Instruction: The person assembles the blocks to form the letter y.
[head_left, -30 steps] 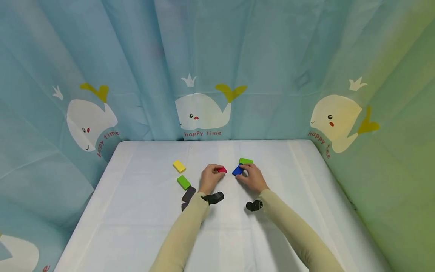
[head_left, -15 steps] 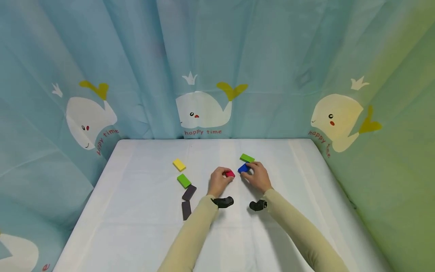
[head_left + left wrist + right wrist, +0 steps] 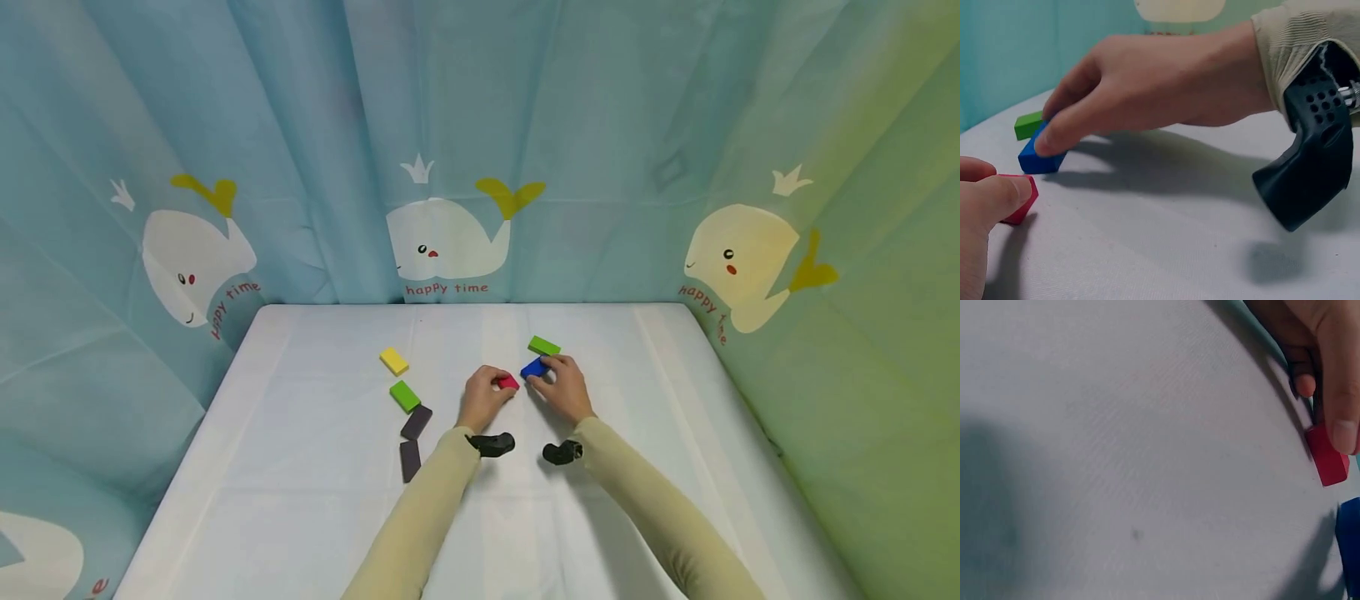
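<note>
My left hand (image 3: 498, 386) pinches a small red block (image 3: 509, 382) that rests on the white table (image 3: 315, 500). The same red block (image 3: 1020, 200) shows under my fingertip in the left wrist view, and it (image 3: 1327, 460) lies at the right edge of the right wrist view. Just to its right, my right hand (image 3: 543, 374) grips a blue block (image 3: 534, 367), thumb and fingers curled around it (image 3: 1041, 159). A green block (image 3: 543, 346) lies flat just behind the blue one. A narrow gap separates red and blue.
On the left lie a yellow block (image 3: 393, 361), a second green block (image 3: 405, 396) and two dark purple blocks (image 3: 416, 422), (image 3: 409, 460). A whale-print curtain (image 3: 450, 242) walls in the table's back and sides. Black wrist cameras (image 3: 491, 443) sit on both forearms.
My left hand slid the red block to the right, toward the blue one. My right hand shifted the blue block slightly back and to the right, beside the green block.
</note>
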`<state>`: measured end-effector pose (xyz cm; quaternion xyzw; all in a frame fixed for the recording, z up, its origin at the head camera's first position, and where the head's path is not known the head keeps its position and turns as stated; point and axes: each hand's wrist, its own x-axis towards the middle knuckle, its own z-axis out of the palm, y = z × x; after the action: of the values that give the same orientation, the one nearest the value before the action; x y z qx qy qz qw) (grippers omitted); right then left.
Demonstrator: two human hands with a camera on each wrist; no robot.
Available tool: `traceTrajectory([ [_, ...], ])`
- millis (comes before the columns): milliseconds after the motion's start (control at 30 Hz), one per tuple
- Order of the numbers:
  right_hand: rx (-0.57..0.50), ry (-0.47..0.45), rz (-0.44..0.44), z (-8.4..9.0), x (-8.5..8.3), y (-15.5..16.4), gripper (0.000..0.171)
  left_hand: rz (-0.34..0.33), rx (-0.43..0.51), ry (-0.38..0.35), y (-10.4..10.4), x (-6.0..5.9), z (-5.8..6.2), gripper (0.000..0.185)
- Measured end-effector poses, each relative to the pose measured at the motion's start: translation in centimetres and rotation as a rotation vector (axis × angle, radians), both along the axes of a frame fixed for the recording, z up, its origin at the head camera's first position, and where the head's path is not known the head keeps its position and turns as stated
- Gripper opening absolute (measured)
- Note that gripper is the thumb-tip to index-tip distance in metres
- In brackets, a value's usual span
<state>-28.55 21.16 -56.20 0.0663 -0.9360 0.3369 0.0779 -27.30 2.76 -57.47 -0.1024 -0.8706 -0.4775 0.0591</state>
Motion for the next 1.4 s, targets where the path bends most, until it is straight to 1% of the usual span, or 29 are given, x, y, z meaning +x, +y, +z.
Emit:
traceTrajectory([
  [167,0.005,0.008,0.012,-0.5,-0.3,-0.2,0.051,-0.008,0.011,-0.024,0.2,-0.1,-0.3,0.023],
  [333,0.011,0.022,0.024,-0.9,-0.4,-0.4,0.051,-0.004,0.009,-0.016,0.1,0.0,-0.5,0.024],
  [567,-0.042,0.013,-0.001,-1.3,-0.6,-0.7,0.05,0.002,0.015,0.0,0.1,-0.1,-0.8,0.024],
  [700,-0.053,0.019,0.005,-1.3,-0.5,-1.1,0.048,0.009,0.013,0.022,0.1,-0.1,-0.9,0.025],
  [933,-0.042,0.021,0.031,-0.9,-0.3,-1.8,0.046,0.014,0.014,0.026,0.2,-0.1,-0.8,0.026],
  [1067,-0.054,0.028,0.034,-0.8,-0.2,-1.9,0.046,0.015,0.023,0.023,0.3,-0.1,-0.6,0.027],
  [1267,-0.057,0.021,0.033,-0.8,-0.2,-1.9,0.046,0.015,0.018,0.039,0.3,-0.1,-0.7,0.027],
  [1400,-0.07,0.019,0.027,-0.8,-0.1,-1.9,0.045,0.012,0.015,0.027,0.4,-0.1,-0.5,0.027],
])
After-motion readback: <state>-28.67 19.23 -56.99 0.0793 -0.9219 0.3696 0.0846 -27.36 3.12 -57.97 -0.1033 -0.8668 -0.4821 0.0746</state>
